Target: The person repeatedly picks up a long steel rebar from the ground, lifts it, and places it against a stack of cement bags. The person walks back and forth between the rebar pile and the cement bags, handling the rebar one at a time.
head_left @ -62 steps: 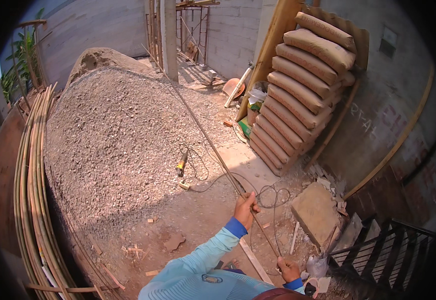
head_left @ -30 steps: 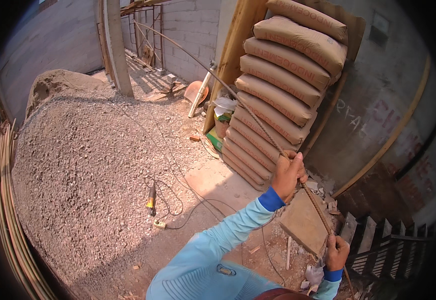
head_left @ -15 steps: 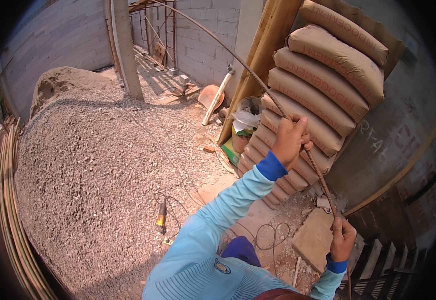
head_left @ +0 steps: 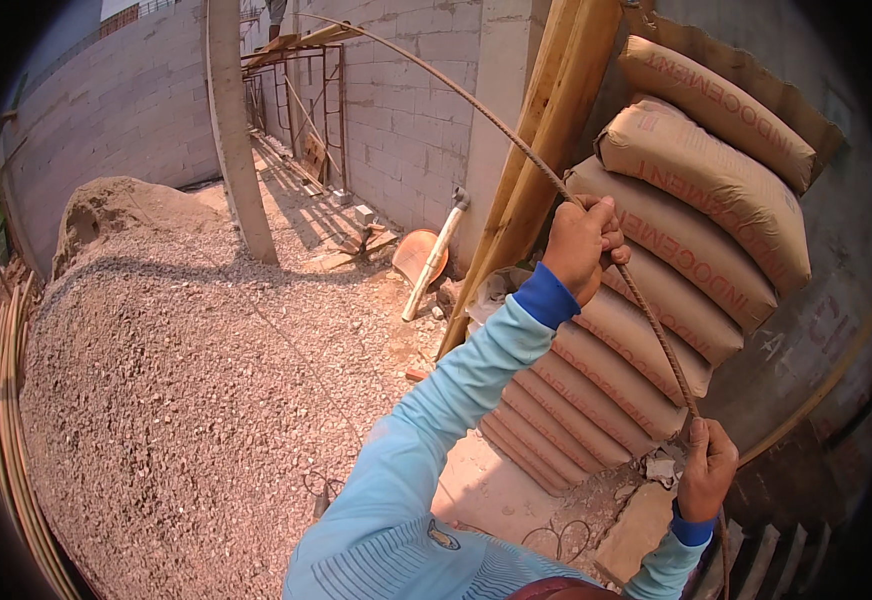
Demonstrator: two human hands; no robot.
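Note:
A long, thin ribbed steel bar [head_left: 486,112] runs from the scaffold at the back down past my right side, bowing slightly along its length. My left hand [head_left: 584,248] is closed round it in front of the stacked cement bags [head_left: 676,238], arm stretched forward. Lower and nearer to me, my right hand [head_left: 706,468] grips the same bar, thumb lying along it. The bar's near end continues below that hand and out of the picture.
Gravel [head_left: 196,380] is heaped on the left, with sand [head_left: 131,215] behind it. A concrete post [head_left: 236,140] stands mid-back. Timber boards [head_left: 541,130] lean beside the bags. Someone stands on the scaffold [head_left: 333,110]. Bamboo poles [head_left: 11,420] lie at far left; a pale pipe [head_left: 436,260] leans by the wall.
The view has tilted upward, so the scaffold and a person's legs on it now show. Both hands keep their hold on the steel bar, the right one slightly further right in the picture.

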